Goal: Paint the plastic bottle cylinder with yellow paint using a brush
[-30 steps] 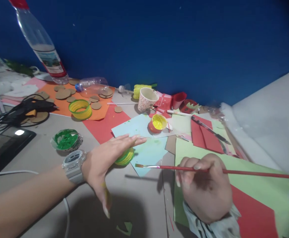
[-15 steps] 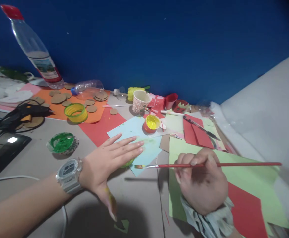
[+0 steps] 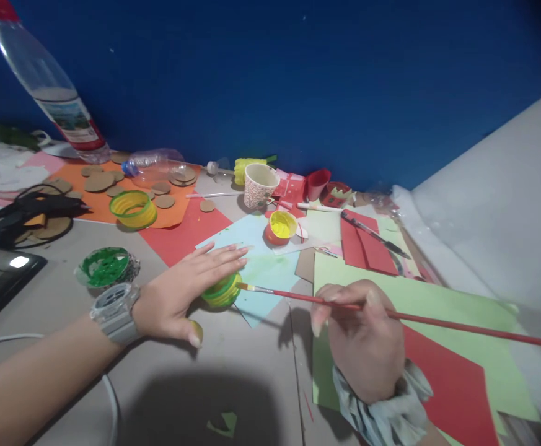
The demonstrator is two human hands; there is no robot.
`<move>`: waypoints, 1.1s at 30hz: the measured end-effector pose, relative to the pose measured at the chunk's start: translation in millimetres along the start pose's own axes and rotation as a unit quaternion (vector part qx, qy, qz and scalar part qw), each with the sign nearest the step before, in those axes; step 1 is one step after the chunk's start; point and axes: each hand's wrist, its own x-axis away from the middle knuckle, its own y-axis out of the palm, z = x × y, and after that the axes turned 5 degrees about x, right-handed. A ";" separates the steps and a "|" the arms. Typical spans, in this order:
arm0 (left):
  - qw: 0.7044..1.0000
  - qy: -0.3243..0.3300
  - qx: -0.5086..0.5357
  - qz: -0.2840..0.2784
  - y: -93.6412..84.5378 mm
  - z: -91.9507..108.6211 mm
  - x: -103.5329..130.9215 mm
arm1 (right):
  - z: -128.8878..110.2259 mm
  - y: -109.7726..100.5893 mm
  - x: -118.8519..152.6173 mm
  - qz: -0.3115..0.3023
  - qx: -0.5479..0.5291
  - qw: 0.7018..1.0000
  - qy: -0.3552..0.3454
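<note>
My right hand point(image 3: 363, 341) is closed around the long red handle of a paintbrush point(image 3: 298, 297). The brush points left, and its bristles meet or nearly meet the side of a yellow and green ring-shaped piece point(image 3: 224, 291). My left hand point(image 3: 177, 294), wearing a watch, is stretched flat over that piece, fingers extended and thumb apart; the hand partly hides it. Whether the palm presses on it I cannot tell. A bowl of green paint point(image 3: 107, 267) stands beyond the left wrist. Farther back is a small red cup of yellow paint point(image 3: 280, 228) on light blue paper point(image 3: 265, 266).
A similar yellow-green ring point(image 3: 133, 210) sits on orange paper with cardboard discs point(image 3: 99, 181). A tall bottle point(image 3: 65, 105) and a patterned paper cup point(image 3: 259, 189) stand near the blue wall. Green paper point(image 3: 447, 303) lies under my right hand. A black device point(image 3: 5, 282) is at left.
My left hand has moved left and lies lower over the yellow-green piece, showing more of it. The brush tip has moved left and up to its side. The view has shifted slightly.
</note>
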 end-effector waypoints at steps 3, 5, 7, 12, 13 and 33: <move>1.000 -0.002 -0.005 0.004 1.7 0.1 -0.4 | 4.0 3.6 4.2 -0.007 0.007 1.000 -0.016; 1.000 -0.003 -0.007 0.002 2.4 0.1 -0.5 | 5.6 5.7 5.8 -0.021 0.008 0.999 -0.028; 1.000 -0.002 -0.007 -0.004 2.3 0.0 -0.6 | 6.9 6.9 6.1 -0.015 0.016 0.999 -0.033; 1.000 0.000 -0.004 -0.010 0.7 0.0 -0.9 | 9.7 5.9 4.9 0.026 0.033 0.999 -0.023; 1.000 -0.001 -0.003 -0.010 0.5 0.0 -1.0 | 10.1 5.7 4.8 0.026 0.032 0.999 -0.022; 1.000 0.007 -0.003 -0.002 1.7 -0.2 -1.8 | 10.7 5.3 4.4 0.026 0.043 0.998 -0.028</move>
